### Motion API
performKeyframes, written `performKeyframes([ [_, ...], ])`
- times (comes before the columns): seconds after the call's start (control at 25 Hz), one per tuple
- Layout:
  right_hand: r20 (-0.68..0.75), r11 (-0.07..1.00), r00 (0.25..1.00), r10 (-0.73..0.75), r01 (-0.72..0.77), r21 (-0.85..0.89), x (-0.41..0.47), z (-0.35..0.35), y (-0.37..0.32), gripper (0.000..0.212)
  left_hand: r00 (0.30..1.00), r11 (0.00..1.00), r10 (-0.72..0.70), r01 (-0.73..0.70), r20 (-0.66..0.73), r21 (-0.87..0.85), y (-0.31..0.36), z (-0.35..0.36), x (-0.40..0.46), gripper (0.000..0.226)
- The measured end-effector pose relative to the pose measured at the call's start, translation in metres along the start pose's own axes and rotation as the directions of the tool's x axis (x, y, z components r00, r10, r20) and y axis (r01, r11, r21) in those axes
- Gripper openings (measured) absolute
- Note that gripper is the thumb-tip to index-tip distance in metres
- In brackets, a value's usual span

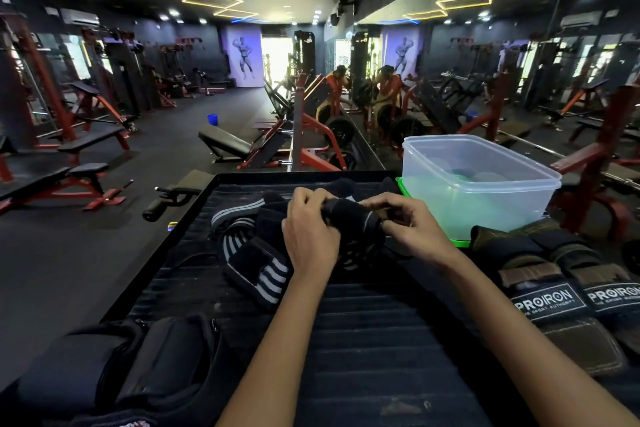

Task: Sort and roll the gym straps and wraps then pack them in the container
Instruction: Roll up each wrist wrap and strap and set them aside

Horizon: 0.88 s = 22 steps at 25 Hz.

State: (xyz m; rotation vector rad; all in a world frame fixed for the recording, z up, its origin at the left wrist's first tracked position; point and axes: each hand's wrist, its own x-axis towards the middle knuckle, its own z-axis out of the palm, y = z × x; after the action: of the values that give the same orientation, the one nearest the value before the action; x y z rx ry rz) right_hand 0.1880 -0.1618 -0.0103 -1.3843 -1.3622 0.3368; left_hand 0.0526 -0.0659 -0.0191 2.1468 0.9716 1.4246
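A black wrap with grey stripes (353, 218) is partly rolled and held above the black ribbed platform (363, 322). My left hand (310, 234) grips its left end, and my right hand (407, 229) pinches its right end. More black-and-white striped wraps (256, 263) lie loose on the platform just left of my hands. A clear plastic container (478, 184) stands at the back right on its green lid (460, 242), with a few dark and pale items showing dimly inside.
Two brown and black PROIRON lifting grips (575, 302) lie at the right edge. Black padded straps (114, 367) sit at the front left. Gym benches and red machines fill the floor beyond, and a mirror wall runs along the right.
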Motion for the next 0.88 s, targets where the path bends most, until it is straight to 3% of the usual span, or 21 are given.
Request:
performKeyframes([
  [0.16,-0.016,0.998,0.999,0.031,-0.031,0.055,-0.002,0.005,-0.001,0.022,0.959,0.928,-0.268,0.283,0.096,-0.244,0.005,-0.007,0.005,0.018],
  [0.2,-0.026,0.999,0.999,0.027,-0.026,0.046,-0.002,0.004,0.000,0.025,0.939,0.868,-0.312,0.344,0.146,-0.358,0.008,-0.007,0.005,0.014],
  [0.28,-0.022,1.000,1.000,-0.001,0.002,0.015,-0.001,-0.002,0.001,0.034,0.859,0.632,-0.395,0.511,0.325,-0.582,0.012,-0.006,0.008,0.018],
  [0.32,-0.022,1.000,1.000,-0.016,0.016,-0.017,-0.001,-0.003,0.001,0.033,0.816,0.519,-0.405,0.577,0.414,-0.631,0.012,-0.004,0.010,0.027],
  [0.36,-0.024,0.998,0.999,-0.031,0.029,-0.063,-0.002,-0.003,0.002,0.032,0.790,0.481,-0.397,0.612,0.467,-0.627,0.012,-0.003,0.011,0.039],
  [0.44,-0.056,0.973,0.995,-0.080,0.066,-0.222,-0.003,0.000,0.007,0.033,0.790,0.615,-0.352,0.600,0.503,-0.512,0.012,-0.002,0.009,0.057],
  [0.52,-0.082,0.929,0.987,-0.136,0.098,-0.358,-0.003,0.001,0.010,0.031,0.821,0.776,-0.288,0.502,0.493,-0.381,0.013,0.000,0.005,0.057],
  [0.56,-0.101,0.920,0.984,-0.148,0.099,-0.379,-0.003,0.000,0.010,0.028,0.822,0.791,-0.280,0.490,0.496,-0.367,0.011,0.002,0.005,0.055],
  [0.76,-0.277,0.947,0.958,-0.079,-0.015,-0.322,0.000,-0.008,0.006,0.012,0.764,0.674,-0.299,0.593,0.572,-0.439,0.004,-0.007,0.010,0.053],
  [0.88,-0.333,0.939,0.939,-0.089,-0.032,-0.341,0.001,-0.011,0.003,0.010,0.791,0.780,-0.208,0.489,0.576,-0.391,0.004,-0.011,0.010,0.054],
])
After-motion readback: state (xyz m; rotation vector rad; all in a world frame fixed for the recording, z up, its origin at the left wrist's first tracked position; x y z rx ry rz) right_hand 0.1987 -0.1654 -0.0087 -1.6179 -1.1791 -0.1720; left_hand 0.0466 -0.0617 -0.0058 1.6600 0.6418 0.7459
